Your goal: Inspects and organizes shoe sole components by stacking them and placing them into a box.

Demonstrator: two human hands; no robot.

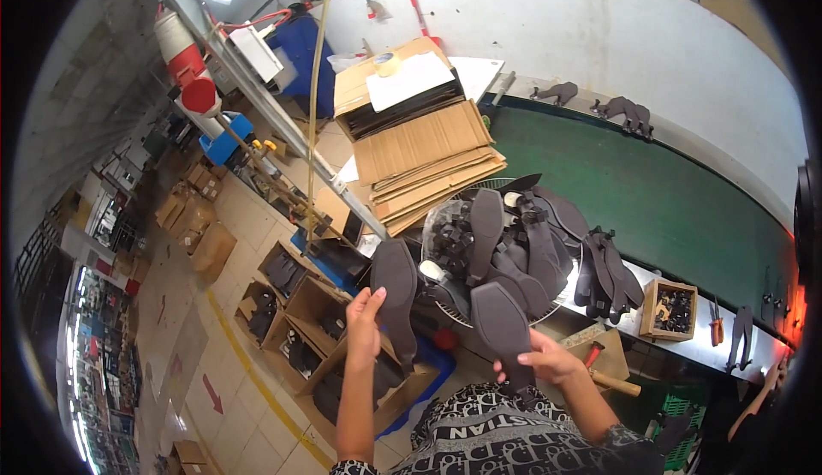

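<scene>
My left hand (364,334) is closed on the edge of a dark grey sandal (395,291), held upright with its sole facing me. Its narrow end points down over the cardboard boxes. In my right hand (552,360) is a second dark grey sandal (502,319), gripped at the narrow lower end, its wide sole also toward me. Just beyond both hands is a round white wire basket (456,316) heaped with similar sandals (487,227), straps and buckles showing. More sandals (610,276) lean together at the basket's right side.
A green conveyor belt (582,154) runs behind the basket. Flattened cardboard (428,154) is stacked at the back. Right of the basket are a wooden box (668,335) of small parts and orange-handled pliers (717,329). Divided cartons (321,316) stand lower left. Another person's hand (776,376) shows far right.
</scene>
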